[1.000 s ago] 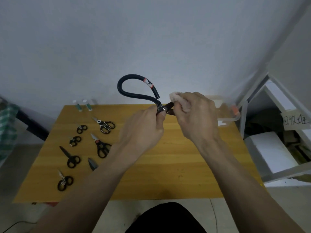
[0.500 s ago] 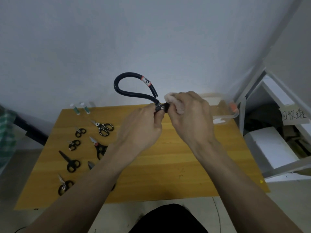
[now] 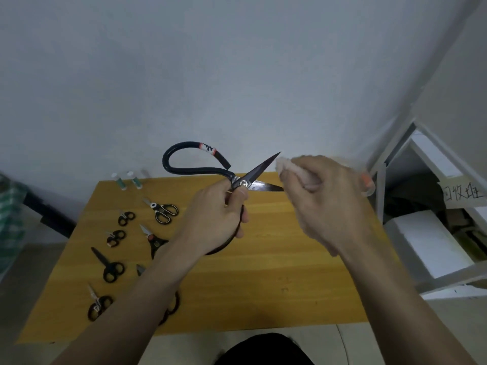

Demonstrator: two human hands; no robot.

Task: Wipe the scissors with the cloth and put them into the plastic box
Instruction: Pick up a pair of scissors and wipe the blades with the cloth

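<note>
- The left hand (image 3: 218, 214) grips the large black scissors (image 3: 238, 180) by the lower handle loop, fingers curled round it just below the pivot, and holds them up over the desk (image 3: 276, 259) so both blades are free to be reached
- The blades stand spread apart, one tip pointing up and to the right, the other lying nearly level towards the right hand; opened like this, the inner faces can be wiped
- The upper handle loop curls out to the left, with a red-and-white band near its end
- The right hand (image 3: 321, 201) is clenched round a bunched pale cloth (image 3: 287, 167), which sticks out past the knuckles just beside the upper blade tip; whether cloth and steel touch I cannot tell, as the hand is blurred
- The plastic box (image 3: 367, 183) sits at the far right edge of the desk, mostly hidden behind the right hand, only an orange clip and a clear corner showing; it looks close enough for an easy drop-off
- My reading is that the wiping step is under way and the boxing is not yet done
- Several smaller scissors (image 3: 164, 212) lie in rows on the left of the desk, seemingly waiting their turn
- Two small green-capped bottles (image 3: 129, 180) stand at the far left corner
</note>
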